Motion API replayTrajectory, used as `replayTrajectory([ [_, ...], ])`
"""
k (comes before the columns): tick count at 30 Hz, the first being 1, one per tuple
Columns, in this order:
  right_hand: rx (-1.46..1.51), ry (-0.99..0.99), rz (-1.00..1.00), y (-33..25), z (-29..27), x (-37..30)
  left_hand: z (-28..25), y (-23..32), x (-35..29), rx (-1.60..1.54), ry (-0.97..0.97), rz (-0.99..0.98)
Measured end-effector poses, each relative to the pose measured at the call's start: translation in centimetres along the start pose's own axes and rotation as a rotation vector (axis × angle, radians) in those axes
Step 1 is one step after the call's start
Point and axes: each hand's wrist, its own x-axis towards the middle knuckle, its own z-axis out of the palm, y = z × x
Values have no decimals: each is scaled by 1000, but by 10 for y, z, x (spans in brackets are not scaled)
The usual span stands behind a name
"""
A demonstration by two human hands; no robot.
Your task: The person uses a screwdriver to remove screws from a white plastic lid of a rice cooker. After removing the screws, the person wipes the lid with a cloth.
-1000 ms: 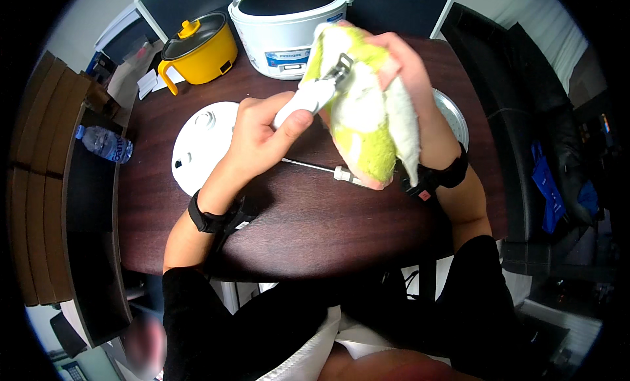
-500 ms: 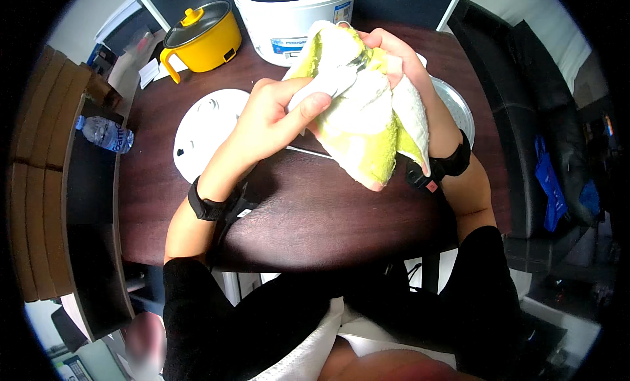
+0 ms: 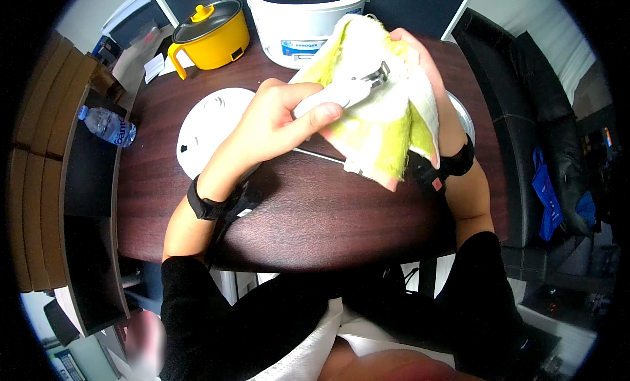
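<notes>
My left hand [image 3: 282, 115] is closed round the white handle [image 3: 341, 96] of a small tool with a shiny metal end [image 3: 379, 74]. The tool's exact kind is unclear. Behind and around it hangs a green-and-white fluffy cloth [image 3: 374, 135], with the metal end lying against its white side. My right hand [image 3: 423, 60] grips that cloth from the far right; its fingers are partly hidden by the folds. Both hands are raised over the dark wooden table [image 3: 328, 217].
A yellow electric pot [image 3: 213, 43] and a white rice cooker body [image 3: 272, 27] stand at the back. Left of my hands lies a round white lid [image 3: 207, 128]. A round silvery piece [image 3: 464, 115] shows partly behind my right arm. A water bottle [image 3: 108, 126] rests on the left shelf.
The cloth has been spread and drawn away from the tool, so its metal end now shows. My left hand has moved slightly right and keeps the white handle.
</notes>
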Motion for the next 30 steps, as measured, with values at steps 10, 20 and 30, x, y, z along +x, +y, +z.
replayTrajectory([
  [10, -835, 292, -883, -4, 58, -29, 5, 10, -2, -215, 120, -358],
  [20, -1417, 143, -1133, 4, 46, -12, 9, 13, -2, 49, 140, -277],
  [30, -1070, 247, -666, -2, 9, 8, 8, 19, -6, -303, 53, -328],
])
